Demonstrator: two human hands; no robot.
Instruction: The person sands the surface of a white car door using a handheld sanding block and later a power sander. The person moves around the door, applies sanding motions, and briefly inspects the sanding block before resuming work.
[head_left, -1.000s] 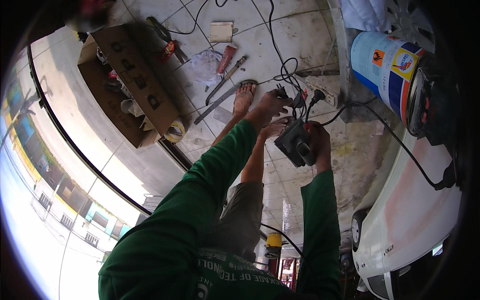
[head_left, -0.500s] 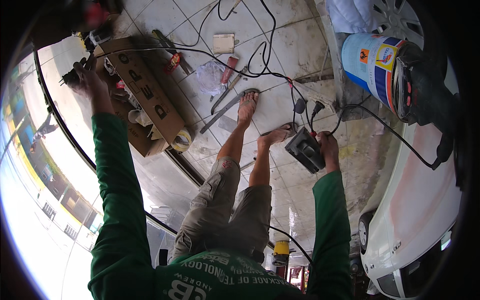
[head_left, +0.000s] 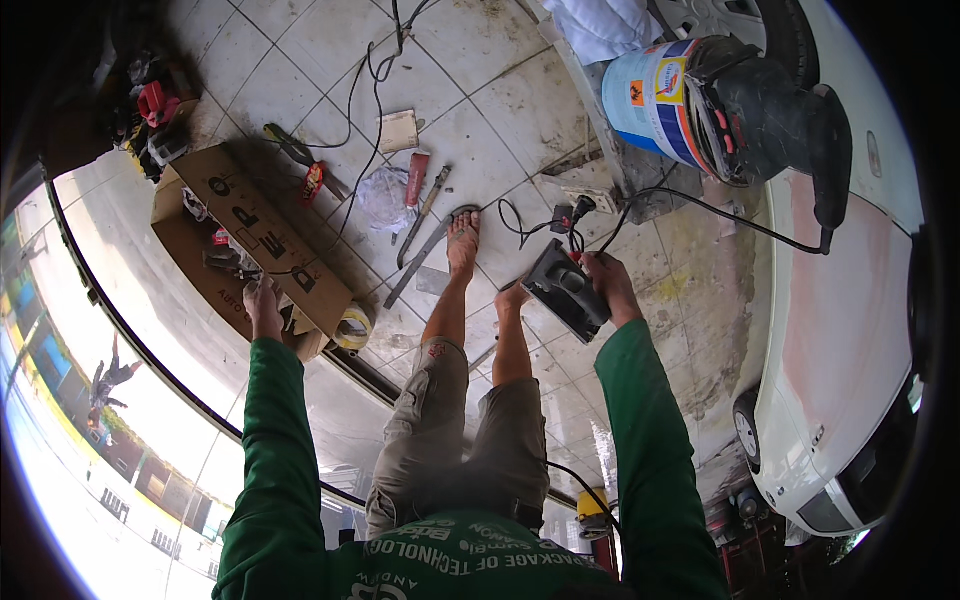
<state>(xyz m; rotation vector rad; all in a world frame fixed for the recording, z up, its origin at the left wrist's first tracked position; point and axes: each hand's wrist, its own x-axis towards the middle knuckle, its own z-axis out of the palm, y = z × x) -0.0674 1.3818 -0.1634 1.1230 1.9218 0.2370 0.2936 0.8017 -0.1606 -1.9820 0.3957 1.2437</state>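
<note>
My right hand is closed round the edge of a flat black rectangular device with a raised middle; its exact kind is unclear. Dark cords run close to its upper end, by a black plug. On the left, my left hand is closed at the near side of an open cardboard box. A thin black cord curves down from the floor tiles to its fingers. Inside the box lie crumpled packaging and small items, partly hidden.
A blue and white bucket at the right carries a black power tool. Beside my foot lie a long flat strip, a red tube and a plastic bag. Tape touches the box. A white car stands at right.
My left hand has come down from beyond the box's far end to its near side, drawing the cord along. My right hand still holds the black device. The whole view has shifted.
</note>
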